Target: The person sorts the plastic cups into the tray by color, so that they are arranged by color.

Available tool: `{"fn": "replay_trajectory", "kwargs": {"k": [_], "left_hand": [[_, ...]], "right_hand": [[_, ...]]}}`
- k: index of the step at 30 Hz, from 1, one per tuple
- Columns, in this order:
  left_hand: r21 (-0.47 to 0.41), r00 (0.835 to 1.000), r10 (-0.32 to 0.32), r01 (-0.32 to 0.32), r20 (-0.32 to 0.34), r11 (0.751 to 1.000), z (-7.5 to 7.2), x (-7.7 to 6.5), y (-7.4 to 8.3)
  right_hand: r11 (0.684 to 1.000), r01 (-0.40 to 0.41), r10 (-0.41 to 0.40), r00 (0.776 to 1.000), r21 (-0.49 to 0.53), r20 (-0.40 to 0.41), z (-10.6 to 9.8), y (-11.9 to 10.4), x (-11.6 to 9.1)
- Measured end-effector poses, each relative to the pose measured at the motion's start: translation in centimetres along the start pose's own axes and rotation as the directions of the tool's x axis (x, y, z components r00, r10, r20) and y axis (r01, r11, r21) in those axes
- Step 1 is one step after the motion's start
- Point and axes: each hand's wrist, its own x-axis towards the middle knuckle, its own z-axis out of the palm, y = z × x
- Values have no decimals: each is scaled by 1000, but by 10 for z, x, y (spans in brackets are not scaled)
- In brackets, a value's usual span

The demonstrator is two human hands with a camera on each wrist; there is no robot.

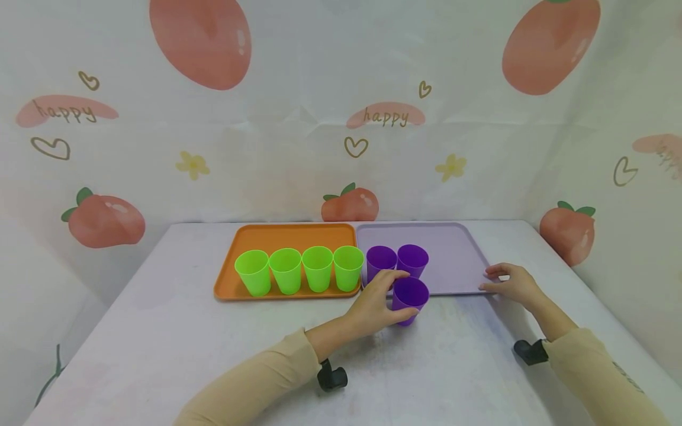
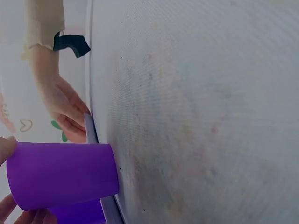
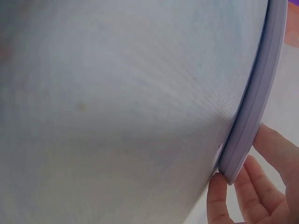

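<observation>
My left hand (image 1: 375,305) grips a purple cup (image 1: 410,294) near its rim, fingers on the far side and thumb on the near side. The cup is upright, just in front of the lavender tray's (image 1: 453,260) front edge. In the left wrist view the same cup (image 2: 63,175) lies sideways across the picture, its base close to the table. My right hand (image 1: 514,285) holds the tray's front right corner; in the right wrist view fingers and thumb sit around the tray rim (image 3: 257,93). Two more purple cups (image 1: 381,258) stand on the tray's left part, partly hidden by my left hand.
Left of the lavender tray, an orange tray (image 1: 293,234) adjoins it. A row of several green cups (image 1: 286,272) stands along its front. A white table (image 1: 160,343) lies under everything, with a printed cloth (image 1: 298,148) hanging behind.
</observation>
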Motion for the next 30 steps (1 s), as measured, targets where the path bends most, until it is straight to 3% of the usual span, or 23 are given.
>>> {"fn": "replay_trajectory", "kwargs": {"k": [13, 30], "left_hand": [[-43, 1000, 10, -10, -13, 999, -1, -1, 2], [-42, 998, 55, -54, 34, 998, -9, 1, 10]], "right_hand": [[1000, 19, -19, 1000, 0, -12, 0, -1, -1], [999, 45, -45, 999, -4, -20, 0, -1, -2]]}}
